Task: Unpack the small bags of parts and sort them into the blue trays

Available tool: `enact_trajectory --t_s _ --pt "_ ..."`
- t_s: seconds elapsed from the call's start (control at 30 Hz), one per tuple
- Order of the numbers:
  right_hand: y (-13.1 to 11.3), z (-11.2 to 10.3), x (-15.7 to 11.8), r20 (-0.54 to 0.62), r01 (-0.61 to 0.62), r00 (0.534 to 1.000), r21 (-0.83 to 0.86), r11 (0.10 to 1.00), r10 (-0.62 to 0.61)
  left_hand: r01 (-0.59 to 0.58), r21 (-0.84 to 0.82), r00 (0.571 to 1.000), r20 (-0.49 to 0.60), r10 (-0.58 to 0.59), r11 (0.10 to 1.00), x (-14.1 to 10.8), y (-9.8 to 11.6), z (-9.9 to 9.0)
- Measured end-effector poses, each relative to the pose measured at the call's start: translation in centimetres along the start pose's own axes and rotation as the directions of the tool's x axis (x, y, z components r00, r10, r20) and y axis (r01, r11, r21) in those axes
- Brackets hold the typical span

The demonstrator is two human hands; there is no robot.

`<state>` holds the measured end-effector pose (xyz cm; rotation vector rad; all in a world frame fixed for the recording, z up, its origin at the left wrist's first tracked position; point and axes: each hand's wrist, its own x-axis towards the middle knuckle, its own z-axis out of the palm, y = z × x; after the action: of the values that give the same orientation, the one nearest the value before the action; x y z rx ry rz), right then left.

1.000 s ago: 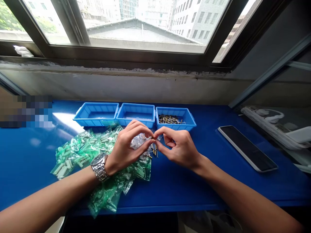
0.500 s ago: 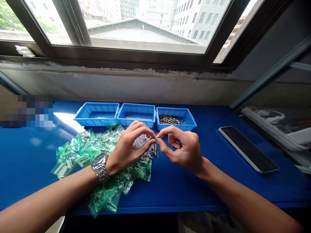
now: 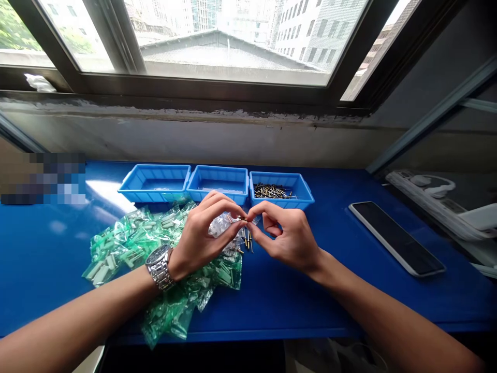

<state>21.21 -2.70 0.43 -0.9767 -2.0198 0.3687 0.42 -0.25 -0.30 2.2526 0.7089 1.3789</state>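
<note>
My left hand (image 3: 207, 228), with a metal watch (image 3: 160, 267) on its wrist, is pinched at the fingertips. My right hand (image 3: 287, 235) is pinched too, and its fingertips meet those of the left. A tiny dark and brassy piece shows between them, too small to identify. Just below the fingertips, a few screw-like pins (image 3: 247, 241) lie on the blue table. Green plastic packets (image 3: 135, 238) with pale pieces inside are heaped under and around my left hand, beside a clear bag (image 3: 220, 225) partly hidden by that hand.
Behind my hands stand a left blue bin (image 3: 155, 196), a middle blue bin (image 3: 221, 197) and a right blue bin (image 3: 305, 194) holding many pins (image 3: 272, 191). A phone (image 3: 396, 238) lies at the right, near a white cabled device (image 3: 438, 189). A window (image 3: 233, 83) is behind.
My right hand has shifted slightly left, its fingertips now closer against those of my left hand. The bins, packets and phone have not moved.
</note>
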Motion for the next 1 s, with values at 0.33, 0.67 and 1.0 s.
enact_trajectory --t_s 0.33,0.67,1.0 --pt "-0.1 0.0 -0.1 -0.066 0.023 0.997 -0.033 0.999 -0.025 0.025 0.002 1.0 -0.001 -0.025 1.0 0.0 0.1 -0.1" --pt "-0.9 -0.1 -0.2 -0.134 0.133 0.982 -0.025 0.991 -0.135 -0.015 -0.001 0.993 0.117 0.015 1.0 -0.3 0.0 0.2" --pt "0.1 -0.1 0.1 0.03 0.035 0.999 -0.02 0.999 -0.034 0.009 0.009 0.999 0.036 -0.01 1.0 -0.1 0.0 -0.1"
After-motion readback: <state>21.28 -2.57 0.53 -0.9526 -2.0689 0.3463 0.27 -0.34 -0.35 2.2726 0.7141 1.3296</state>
